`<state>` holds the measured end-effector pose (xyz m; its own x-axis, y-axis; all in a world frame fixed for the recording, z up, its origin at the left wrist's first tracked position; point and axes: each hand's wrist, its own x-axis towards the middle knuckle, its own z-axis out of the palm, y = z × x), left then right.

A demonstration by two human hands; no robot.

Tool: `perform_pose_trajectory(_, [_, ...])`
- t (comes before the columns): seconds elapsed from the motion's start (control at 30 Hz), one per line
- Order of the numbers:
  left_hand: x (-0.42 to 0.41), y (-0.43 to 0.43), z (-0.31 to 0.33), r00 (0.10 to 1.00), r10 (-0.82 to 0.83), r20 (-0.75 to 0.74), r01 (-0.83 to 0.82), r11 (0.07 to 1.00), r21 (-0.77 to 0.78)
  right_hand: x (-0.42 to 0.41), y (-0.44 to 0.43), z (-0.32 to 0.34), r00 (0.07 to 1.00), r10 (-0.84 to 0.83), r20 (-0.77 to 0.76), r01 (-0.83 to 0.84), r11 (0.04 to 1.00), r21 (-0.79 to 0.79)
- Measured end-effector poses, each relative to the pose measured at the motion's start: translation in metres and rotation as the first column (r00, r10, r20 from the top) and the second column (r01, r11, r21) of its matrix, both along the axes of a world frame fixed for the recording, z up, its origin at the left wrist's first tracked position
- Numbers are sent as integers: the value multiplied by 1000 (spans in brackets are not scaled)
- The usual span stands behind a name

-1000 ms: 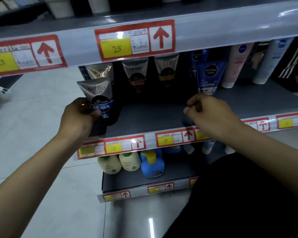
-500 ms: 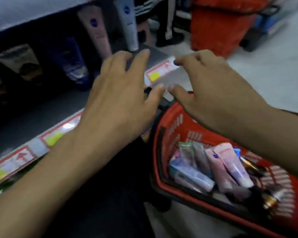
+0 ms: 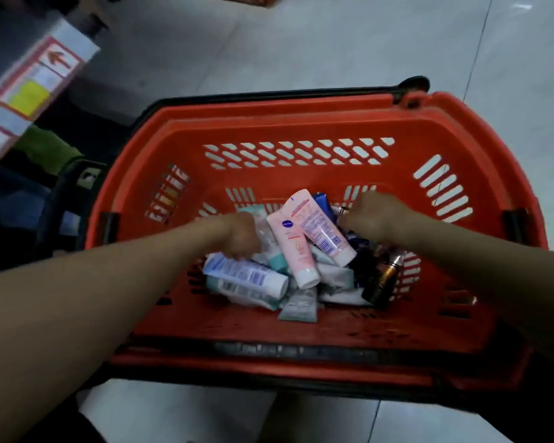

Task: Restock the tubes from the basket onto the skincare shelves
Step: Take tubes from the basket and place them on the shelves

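A red plastic basket point(image 3: 269, 113) sits on the floor below me, with several tubes piled in its bottom. Two pink tubes point(image 3: 293, 247) lie on top in the middle. A white and blue tube point(image 3: 247, 274) lies at the left, and a dark gold tube point(image 3: 383, 279) at the right. My left hand point(image 3: 240, 235) reaches into the pile, its fingers curled down over a pale tube with a teal cap point(image 3: 274, 254). My right hand point(image 3: 375, 215) is curled among dark blue tubes at the far right of the pile. The fingertips of both hands are hidden and blurred.
The skincare shelf's edge with red arrow price labels point(image 3: 29, 87) runs along the upper left. Green bottles point(image 3: 48, 148) stand on a lower shelf beside the basket. The basket's black handle point(image 3: 410, 86) lies folded along the far rim. Pale floor tiles surround the basket.
My view has swung from the shelf down to the basket. Both hands have left the shelf, passed over the basket rim and gone down into the pile of tubes.
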<state>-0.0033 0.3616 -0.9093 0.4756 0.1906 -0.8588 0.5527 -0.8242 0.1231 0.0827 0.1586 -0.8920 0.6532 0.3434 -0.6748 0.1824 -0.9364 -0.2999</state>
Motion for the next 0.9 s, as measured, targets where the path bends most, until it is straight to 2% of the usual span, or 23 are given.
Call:
perform_pose_trajectory(0.07, [-5,-9,-28,954,297,43,-292,952,-94,1,-4,-28,995,1,-98,-1,1000,7])
perform_pose_trajectory(0.13, [-8,-27,-45,852,520,53,-503,843,-189,-1,-4,-50,987,-21,-159,36,995,95])
perform_pose_trajectory(0.27, [-3,-52,-59,734,678,41,-651,720,-239,-10,0,-76,982,-99,-159,132,968,213])
perform_pose_trajectory(0.33, [0,-64,-63,672,739,44,-704,656,-271,-15,-2,-83,982,-120,-144,150,963,223])
perform_pose_trajectory(0.4, [1,-81,-66,590,808,3,-757,554,-345,-18,-3,-86,978,-120,-170,153,969,195])
perform_pose_trajectory(0.47, [2,-96,-68,558,830,-12,-772,513,-374,-21,-9,-87,941,-182,-287,240,953,183])
perform_pose_trajectory(0.53, [2,-102,-66,548,836,6,-771,508,-385,-22,-21,-86,849,-279,-449,389,904,175])
perform_pose_trajectory(0.57, [1,-101,-64,530,848,-16,-776,477,-412,-22,-26,-82,811,-295,-505,431,885,175])
perform_pose_trajectory(0.63, [-3,-92,-52,500,860,-99,-778,396,-488,-20,-30,-73,787,-277,-551,451,868,208])
perform_pose_trajectory(0.7, [-12,-78,-26,550,821,-154,-740,393,-546,-18,-26,-53,782,-239,-576,465,839,283])
perform_pose_trajectory(0.77, [-18,-62,-2,543,831,-118,-685,357,-635,-18,-16,-27,783,-211,-584,485,796,362])
perform_pose_trajectory(0.83, [-24,-48,28,488,869,-88,-631,281,-723,-23,0,2,794,-176,-582,495,742,452])
perform_pose_trajectory(0.9, [-30,-33,61,449,893,-28,-550,251,-797,-31,21,31,794,-154,-588,534,639,554])
